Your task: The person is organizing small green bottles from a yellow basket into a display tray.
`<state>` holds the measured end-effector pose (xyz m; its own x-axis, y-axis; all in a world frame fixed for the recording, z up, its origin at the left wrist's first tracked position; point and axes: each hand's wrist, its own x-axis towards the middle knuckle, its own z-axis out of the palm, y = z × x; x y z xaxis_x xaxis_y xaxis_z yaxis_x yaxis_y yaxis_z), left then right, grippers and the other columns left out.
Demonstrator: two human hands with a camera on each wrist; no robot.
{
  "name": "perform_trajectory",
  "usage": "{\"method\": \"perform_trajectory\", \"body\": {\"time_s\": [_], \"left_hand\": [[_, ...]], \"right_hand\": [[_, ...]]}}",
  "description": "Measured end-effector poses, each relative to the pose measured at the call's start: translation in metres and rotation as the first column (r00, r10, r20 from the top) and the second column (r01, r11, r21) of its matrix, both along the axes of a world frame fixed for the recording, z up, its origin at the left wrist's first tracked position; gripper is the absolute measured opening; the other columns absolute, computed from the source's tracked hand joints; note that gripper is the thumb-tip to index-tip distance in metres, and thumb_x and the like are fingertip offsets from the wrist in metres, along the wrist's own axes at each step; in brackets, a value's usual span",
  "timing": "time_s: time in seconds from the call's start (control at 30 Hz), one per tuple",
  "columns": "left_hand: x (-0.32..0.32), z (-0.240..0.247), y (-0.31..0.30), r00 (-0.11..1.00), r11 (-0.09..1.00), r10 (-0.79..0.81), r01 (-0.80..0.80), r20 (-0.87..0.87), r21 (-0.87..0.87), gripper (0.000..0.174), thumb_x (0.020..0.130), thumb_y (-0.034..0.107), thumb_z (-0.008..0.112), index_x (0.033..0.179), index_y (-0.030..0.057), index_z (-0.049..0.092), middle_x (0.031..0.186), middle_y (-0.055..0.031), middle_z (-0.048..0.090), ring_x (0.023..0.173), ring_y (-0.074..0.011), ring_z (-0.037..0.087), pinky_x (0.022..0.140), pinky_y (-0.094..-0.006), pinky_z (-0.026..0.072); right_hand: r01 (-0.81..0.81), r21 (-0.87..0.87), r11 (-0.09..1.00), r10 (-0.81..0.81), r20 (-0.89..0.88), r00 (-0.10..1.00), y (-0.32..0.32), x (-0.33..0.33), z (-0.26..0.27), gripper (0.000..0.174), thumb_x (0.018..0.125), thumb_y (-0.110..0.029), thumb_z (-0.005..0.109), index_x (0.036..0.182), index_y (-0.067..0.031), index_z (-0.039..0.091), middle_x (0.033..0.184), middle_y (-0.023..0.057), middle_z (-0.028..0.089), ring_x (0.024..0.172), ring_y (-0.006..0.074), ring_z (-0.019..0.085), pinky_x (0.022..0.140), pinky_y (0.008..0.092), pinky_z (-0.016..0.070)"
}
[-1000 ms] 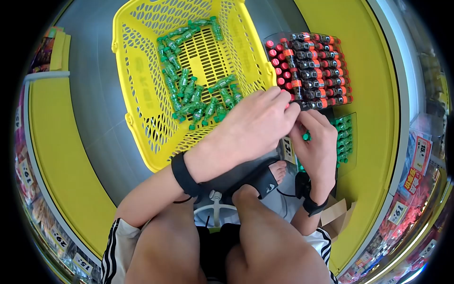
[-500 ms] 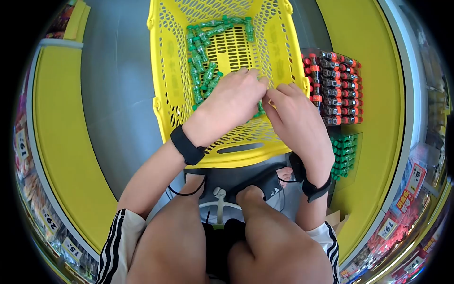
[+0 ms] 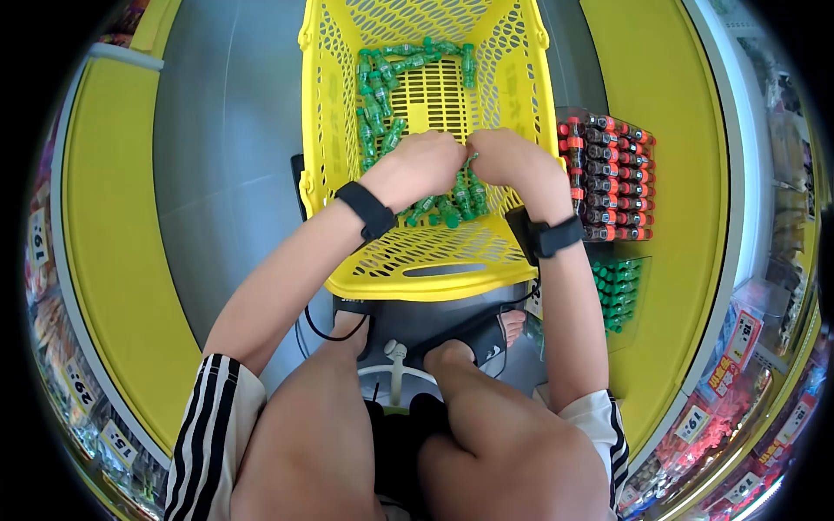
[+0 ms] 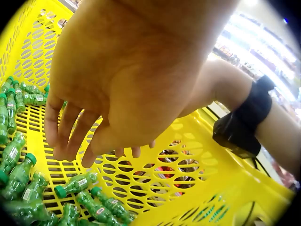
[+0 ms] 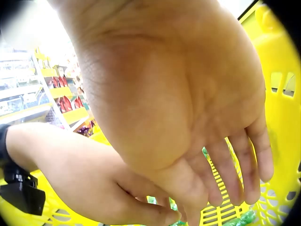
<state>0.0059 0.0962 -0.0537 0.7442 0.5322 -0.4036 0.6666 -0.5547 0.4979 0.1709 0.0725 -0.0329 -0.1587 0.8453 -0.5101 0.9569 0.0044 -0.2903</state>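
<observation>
Both hands are inside a yellow shopping basket (image 3: 443, 288), close together over its near half. My left hand (image 3: 426, 165) has loosely bent fingers (image 4: 70, 132) pointing down, with nothing visible between them. The fingers (image 5: 228, 169) of my right hand (image 3: 512, 161) hang nearly straight, and no bottle shows in its palm. Small green bottles (image 3: 373, 104) lie along the basket's left and far sides. More green bottles (image 3: 464, 198) lie below the hands, partly hidden by them. In the left wrist view, a green bottle (image 4: 77, 183) lies on the slatted floor below the fingertips.
Right of the basket, small dark bottles with red caps (image 3: 612, 178) lie stacked in a clear tray. Nearer stands a tray of green bottles (image 3: 618, 291). Yellow shelf ledges (image 3: 113, 243) flank both sides, and the feet (image 3: 465, 347) stand just before the basket.
Both hands have moved left from beside the trays into the basket, and now reach lower over its bottles. The basket appears further right in view and straighter.
</observation>
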Motion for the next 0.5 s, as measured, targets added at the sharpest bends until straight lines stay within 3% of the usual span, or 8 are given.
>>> {"method": "perform_trajectory", "body": {"time_s": [0.03,0.07,0.23,0.3,0.4,0.43,0.5], "left_hand": [[0.004,-0.005,0.000,0.998,0.999,-0.014,0.012,-0.058,-0.036,0.028,0.086,-0.004,0.064,0.112,-0.0035,0.076,0.106,-0.0254,0.075,0.103,-0.0451,0.075,0.083,-0.0512,0.0608],[0.004,-0.013,-0.002,0.998,1.000,-0.002,0.001,-0.056,-0.010,0.023,0.092,0.007,0.065,0.109,0.0009,0.078,0.112,-0.0239,0.077,0.101,-0.0403,0.078,0.083,-0.0496,0.0640],[0.016,-0.035,-0.004,0.983,0.983,0.147,-0.158,-0.109,-0.097,0.025,0.096,0.011,0.065,0.116,0.0039,0.079,0.121,-0.0234,0.076,0.110,-0.0392,0.077,0.090,-0.0490,0.0642],[0.017,-0.044,-0.002,0.977,0.992,-0.008,-0.020,-0.215,-0.125,0.052,0.093,0.001,0.062,0.145,0.0061,0.065,0.139,-0.0227,0.067,0.127,-0.0401,0.067,0.103,-0.0482,0.0596],[0.015,-0.052,-0.001,0.938,0.983,-0.151,0.110,-0.312,-0.145,0.063,0.094,0.000,0.060,0.155,0.0132,0.060,0.147,-0.0211,0.062,0.139,-0.0386,0.058,0.112,-0.0494,0.0554],[0.013,-0.060,-0.001,0.939,0.983,-0.151,0.111,-0.310,-0.144,0.063,0.094,0.000,0.060,0.155,0.0132,0.060,0.147,-0.0211,0.062,0.139,-0.0386,0.058,0.112,-0.0494,0.0554],[0.006,-0.075,-0.004,0.959,0.992,-0.124,0.117,-0.256,-0.045,0.034,0.096,0.013,0.067,0.127,0.0086,0.079,0.130,-0.0198,0.075,0.130,-0.0372,0.068,0.105,-0.0471,0.0600]], "right_hand": [[-0.026,-0.054,0.998,0.030,0.071,0.997,0.004,-0.003,-0.003,0.022,0.091,-0.009,0.066,0.103,-0.0027,0.083,0.109,0.0265,0.080,0.103,0.0430,0.078,0.089,0.0536,0.0632],[-0.048,-0.110,0.993,0.063,0.141,0.988,0.007,-0.006,-0.006,0.023,0.092,-0.010,0.066,0.103,-0.0041,0.084,0.109,0.0250,0.080,0.102,0.0423,0.079,0.088,0.0523,0.0637],[-0.101,-0.021,0.995,0.103,0.215,0.971,0.005,-0.013,-0.023,0.021,0.093,-0.013,0.068,0.101,-0.0065,0.086,0.105,0.0208,0.083,0.098,0.0396,0.081,0.082,0.0494,0.0651],[-0.134,-0.036,0.990,0.139,0.234,0.962,0.007,-0.014,-0.031,0.020,0.093,-0.013,0.068,0.099,-0.0059,0.086,0.101,0.0205,0.083,0.094,0.0390,0.081,0.080,0.0494,0.0652],[-0.137,0.043,0.990,0.127,0.183,0.975,0.005,-0.007,-0.070,0.019,0.092,-0.012,0.069,0.096,-0.0043,0.085,0.100,0.0213,0.082,0.092,0.0397,0.081,0.079,0.0485,0.0651],[-0.120,0.064,0.991,0.109,0.155,0.982,0.005,-0.006,-0.077,0.018,0.092,-0.011,0.068,0.096,-0.0036,0.085,0.100,0.0217,0.082,0.091,0.0400,0.081,0.079,0.0486,0.0651],[-0.106,0.071,0.992,0.095,0.138,0.986,-0.001,-0.003,-0.085,0.018,0.092,-0.010,0.068,0.098,-0.0026,0.084,0.102,0.0222,0.082,0.093,0.0404,0.080,0.081,0.0489,0.0651]]}}
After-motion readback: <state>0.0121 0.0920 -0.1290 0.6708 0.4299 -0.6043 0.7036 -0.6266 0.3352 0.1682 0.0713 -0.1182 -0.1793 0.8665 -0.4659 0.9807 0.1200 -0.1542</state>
